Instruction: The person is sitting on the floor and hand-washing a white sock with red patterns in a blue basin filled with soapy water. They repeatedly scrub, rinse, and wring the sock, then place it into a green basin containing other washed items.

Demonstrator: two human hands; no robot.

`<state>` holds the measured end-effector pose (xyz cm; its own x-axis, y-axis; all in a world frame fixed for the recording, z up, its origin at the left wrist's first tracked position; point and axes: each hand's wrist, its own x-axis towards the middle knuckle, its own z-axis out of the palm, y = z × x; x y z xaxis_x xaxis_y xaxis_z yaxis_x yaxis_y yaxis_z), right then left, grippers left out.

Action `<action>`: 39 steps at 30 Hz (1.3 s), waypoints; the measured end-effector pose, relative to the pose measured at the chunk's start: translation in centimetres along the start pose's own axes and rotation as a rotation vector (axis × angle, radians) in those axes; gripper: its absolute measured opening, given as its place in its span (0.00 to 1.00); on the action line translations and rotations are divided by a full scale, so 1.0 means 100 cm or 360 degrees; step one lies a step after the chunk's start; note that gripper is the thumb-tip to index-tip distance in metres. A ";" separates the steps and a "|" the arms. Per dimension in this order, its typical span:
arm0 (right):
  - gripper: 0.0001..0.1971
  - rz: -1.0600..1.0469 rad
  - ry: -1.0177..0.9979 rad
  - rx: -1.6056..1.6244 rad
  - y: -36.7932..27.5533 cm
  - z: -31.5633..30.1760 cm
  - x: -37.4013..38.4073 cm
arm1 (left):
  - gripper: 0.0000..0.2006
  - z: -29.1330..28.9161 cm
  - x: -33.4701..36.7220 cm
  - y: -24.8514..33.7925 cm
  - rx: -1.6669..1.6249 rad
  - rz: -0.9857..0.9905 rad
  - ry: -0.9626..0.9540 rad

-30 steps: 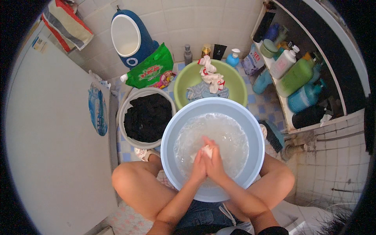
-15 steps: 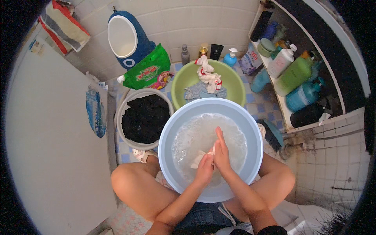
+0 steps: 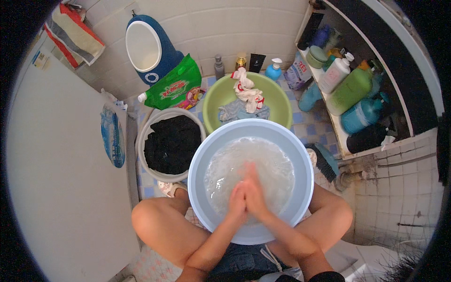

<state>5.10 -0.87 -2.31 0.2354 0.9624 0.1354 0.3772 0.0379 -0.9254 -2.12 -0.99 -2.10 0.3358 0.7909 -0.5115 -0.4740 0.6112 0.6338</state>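
Note:
A light blue basin of cloudy, foamy water stands between my knees. My left hand and my right hand press together over the water, palm against palm. The left fingers are curled closed. On the right hand the fingers point forward and are smeared by motion. Half a second ago a small white cloth showed at my left hand; now the hands and the blur hide it.
Behind the basin, a green basin holds red-and-white and grey-blue cloths. At left is a grey basin of black clothes, beside a green detergent pouch. A bottle-filled shelf and a brush stand at right.
Both hands have shifted slightly left. The right hand has moved closer over the left, and its fingers now blur. The white cloth, visible before, no longer shows.

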 end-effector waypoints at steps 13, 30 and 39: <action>0.22 -0.0110 -0.0141 -0.0013 -0.006 -0.004 -0.004 | 0.22 0.010 0.000 0.010 0.0058 -0.0116 0.0238; 0.17 0.0496 -0.0278 0.0393 -0.021 -0.065 0.037 | 0.13 0.013 -0.005 0.060 0.1099 0.0532 0.0096; 0.13 0.0657 -0.0623 0.0145 -0.047 -0.058 0.032 | 0.19 0.005 0.000 0.052 0.0743 0.0860 -0.0326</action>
<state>9.29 0.46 4.55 -0.0086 0.9296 -0.3686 0.2416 -0.3558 -0.9028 -4.17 2.19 1.45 0.3207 0.9467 0.0313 -0.2364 0.0480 0.9705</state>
